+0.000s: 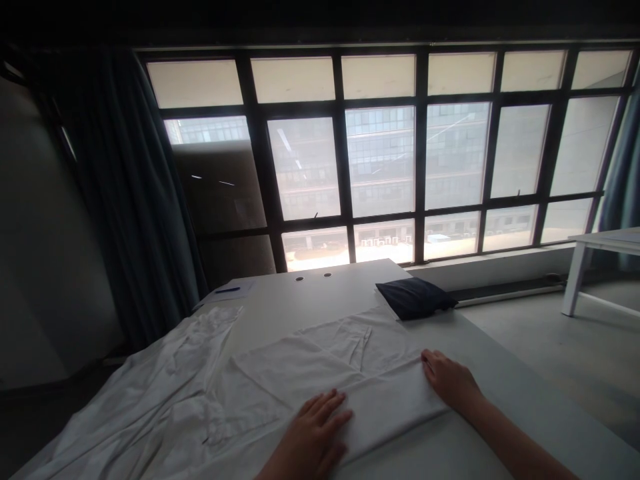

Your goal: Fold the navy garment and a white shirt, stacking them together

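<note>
A white garment (pixel 295 363) lies spread on the white table, its near side folded over into a long flat strip. My left hand (pixel 320 427) rests palm down on this strip with its fingers slightly apart. At the strip's right end my right hand (pixel 447 377) has its fingers curled closed on the cloth edge. Something like a pocket flap shows on the garment's far part. To the left, more white cloth (pixel 175 373) lies in loose wrinkles, and I cannot tell whether it is a separate piece.
A folded dark navy cloth (pixel 415 297) sits at the table's right edge. On the far left of the table (pixel 280 300) are a paper sheet (pixel 245 289) and a dark pen (pixel 227 290). Windows and a curtain (pixel 135 200) stand beyond. Another white table (pixel 580 273) is at right.
</note>
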`<state>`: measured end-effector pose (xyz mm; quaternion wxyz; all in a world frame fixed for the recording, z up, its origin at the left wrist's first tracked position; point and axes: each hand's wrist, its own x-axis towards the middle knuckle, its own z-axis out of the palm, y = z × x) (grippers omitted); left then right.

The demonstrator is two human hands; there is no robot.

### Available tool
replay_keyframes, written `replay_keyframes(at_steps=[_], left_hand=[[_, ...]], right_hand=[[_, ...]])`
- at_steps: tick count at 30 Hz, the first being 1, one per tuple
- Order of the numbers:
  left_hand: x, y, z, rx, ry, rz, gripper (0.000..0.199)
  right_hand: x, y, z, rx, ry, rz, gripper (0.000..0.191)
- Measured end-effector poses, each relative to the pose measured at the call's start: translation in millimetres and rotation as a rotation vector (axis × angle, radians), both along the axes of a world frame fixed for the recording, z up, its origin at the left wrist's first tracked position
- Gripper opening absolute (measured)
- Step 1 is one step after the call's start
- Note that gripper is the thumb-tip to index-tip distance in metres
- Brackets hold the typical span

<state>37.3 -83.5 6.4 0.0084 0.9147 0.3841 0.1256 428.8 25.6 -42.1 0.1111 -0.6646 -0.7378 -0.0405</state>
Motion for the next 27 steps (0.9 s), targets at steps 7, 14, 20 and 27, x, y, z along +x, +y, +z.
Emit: replay_keyframes(at_steps=[7, 14, 20, 27], left_hand=[[1.7, 4.6, -5.4, -0.218, 0.033, 0.043, 0.059], [2.2, 4.8, -6.5, -0.241, 0.002, 0.049, 0.06], [3.7, 2.4, -3.4, -0.264, 0.003, 0.07, 0.059], [4.6, 1.4, -1.1, -0.266, -0.022, 0.068, 0.058]], right_hand=[[-10.2, -9.5, 18.9, 0.082, -0.078, -0.023, 0.027], [-78.9, -60.7, 27.9, 0.046, 0.196, 0.559, 0.042], [-85.0, -65.9, 24.3, -0.231, 0.234, 0.699, 0.058], [-71.9, -52.1, 18.0, -0.234, 0.236, 0.657, 0.067]])
